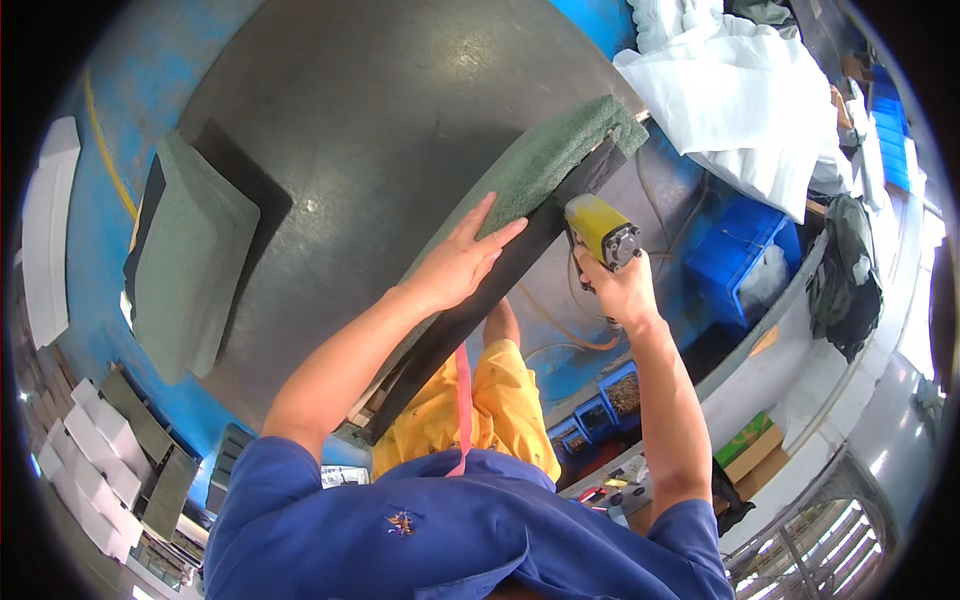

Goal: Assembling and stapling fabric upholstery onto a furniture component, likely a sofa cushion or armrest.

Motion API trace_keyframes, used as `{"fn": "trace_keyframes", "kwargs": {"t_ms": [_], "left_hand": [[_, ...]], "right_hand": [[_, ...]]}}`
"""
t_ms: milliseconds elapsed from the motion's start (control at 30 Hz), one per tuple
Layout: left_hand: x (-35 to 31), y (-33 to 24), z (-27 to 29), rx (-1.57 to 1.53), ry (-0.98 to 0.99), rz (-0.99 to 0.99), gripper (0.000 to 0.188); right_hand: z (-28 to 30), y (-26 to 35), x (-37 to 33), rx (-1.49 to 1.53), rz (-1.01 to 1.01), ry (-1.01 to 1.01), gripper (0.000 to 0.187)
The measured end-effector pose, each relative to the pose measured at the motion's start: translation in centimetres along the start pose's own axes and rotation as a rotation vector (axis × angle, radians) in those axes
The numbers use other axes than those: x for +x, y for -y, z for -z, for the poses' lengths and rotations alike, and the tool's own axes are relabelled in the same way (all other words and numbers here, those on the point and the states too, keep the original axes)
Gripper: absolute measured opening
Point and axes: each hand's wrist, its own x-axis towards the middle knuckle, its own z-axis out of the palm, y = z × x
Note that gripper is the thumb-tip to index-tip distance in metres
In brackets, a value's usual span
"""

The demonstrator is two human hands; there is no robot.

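Observation:
My right hand [617, 287] is wrapped round the handle of a yellow and black staple gun [600, 222] with an air hose at its base. The tool's nose is at the black edge of a long padded piece covered in green fabric [540, 160]. That piece is tilted up on its side, its black underside strip [500, 270] facing right. My left hand [462, 258] lies on the piece, fingers spread, pressing against the fabric and the near edge. Exposed wood shows at its lower end.
A dark table [380, 110] spreads in front of me. Another green padded piece [190, 255] stands at its left. To the right are white wrapping sheets [740, 90], a blue crate [735, 260], small blue bins of fasteners [594, 417] and a loose hose [560, 318].

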Motion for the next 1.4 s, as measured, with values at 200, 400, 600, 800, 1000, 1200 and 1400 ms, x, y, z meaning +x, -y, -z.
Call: {"fn": "trace_keyframes", "kwargs": {"t_ms": [200,400,600,800,1000,1200,1400], "left_hand": [[-0.4,0.9,-0.9,0.008,-0.133,-0.057,0.050],[-0.5,1.0,-1.4,0.039,-0.202,-0.059,0.058],[-0.5,1.2,-1.3,-0.040,-0.165,-0.015,0.070],[-0.9,1.4,-1.4,-0.088,-0.220,-0.036,0.081],[-2.4,1.5,-1.2,-0.099,-0.184,0.008,0.088],[-4.1,1.1,-0.8,-0.126,-0.172,0.059,0.091],[-11.6,-0.1,2.0,-0.102,-0.139,0.173,0.081]], "right_hand": [[-0.6,1.6,-0.4,-0.146,-0.012,0.186,0.032],[-1.6,2.6,-1.6,-0.199,0.023,0.172,0.030],[-2.7,1.8,-2.3,-0.200,0.098,0.132,0.028],[-4.2,2.4,-4.4,-0.208,0.061,0.161,0.032],[-5.9,1.9,-6.4,-0.189,0.070,0.196,0.044],[-7.3,1.5,-7.9,-0.245,0.169,0.192,0.029],[-5.9,-1.5,-10.8,-0.321,0.248,-0.047,0.043]]}}
